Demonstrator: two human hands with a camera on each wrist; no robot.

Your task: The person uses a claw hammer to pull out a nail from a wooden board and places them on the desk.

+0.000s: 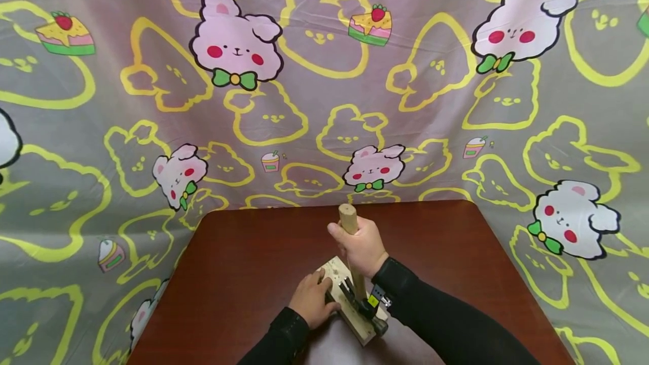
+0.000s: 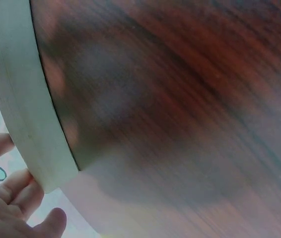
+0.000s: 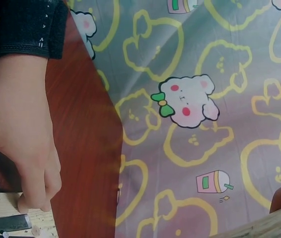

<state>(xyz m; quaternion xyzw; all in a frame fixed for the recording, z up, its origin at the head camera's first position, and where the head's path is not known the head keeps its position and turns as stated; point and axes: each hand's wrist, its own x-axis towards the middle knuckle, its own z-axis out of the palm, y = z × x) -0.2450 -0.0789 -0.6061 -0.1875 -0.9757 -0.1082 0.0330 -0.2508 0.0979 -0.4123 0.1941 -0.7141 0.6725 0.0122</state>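
In the head view my right hand grips the wooden handle of a claw hammer, which stands nearly upright. Its dark head lies low over a pale wooden board, the claw towards the far end. My left hand holds the board's left edge with bent fingers. Close up in the left wrist view, fingers of that hand touch the board's side. The right wrist view catches the left hand above the board and a small nail beside the dark claw.
A reddish-brown table lies under the board. Behind it and at both sides hangs a grey curtain with cartoon rabbits and yellow outlines. Black sleeves and straps cover both wrists.
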